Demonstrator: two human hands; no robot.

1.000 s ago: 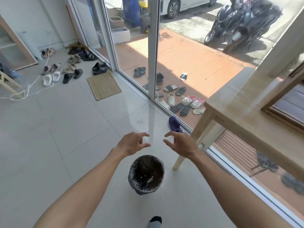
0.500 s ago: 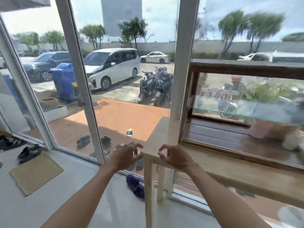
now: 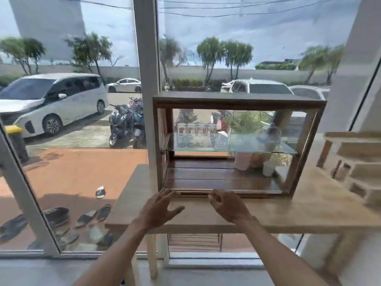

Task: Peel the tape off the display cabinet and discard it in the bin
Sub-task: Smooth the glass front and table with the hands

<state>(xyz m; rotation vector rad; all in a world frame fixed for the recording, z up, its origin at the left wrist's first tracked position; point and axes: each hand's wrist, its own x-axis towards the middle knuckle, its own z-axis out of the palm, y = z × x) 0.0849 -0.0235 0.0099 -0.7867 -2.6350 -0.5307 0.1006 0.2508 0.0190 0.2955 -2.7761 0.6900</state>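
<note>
Your left hand and right hand, both open and empty, reach the display cabinet on the table. No tape is discernible; bin out of view; peeling apparently remains.

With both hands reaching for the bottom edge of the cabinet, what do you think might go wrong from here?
1. The cabinet has glass panes and a glass shelf holding jars; a hard tug at the frame might jolt them.
2. It sits freely on the table, so pulling toward the person may slide it to the edge.
3. No tape is clearly visible where the left hand and right hand reach, so they could miss its end.
</note>
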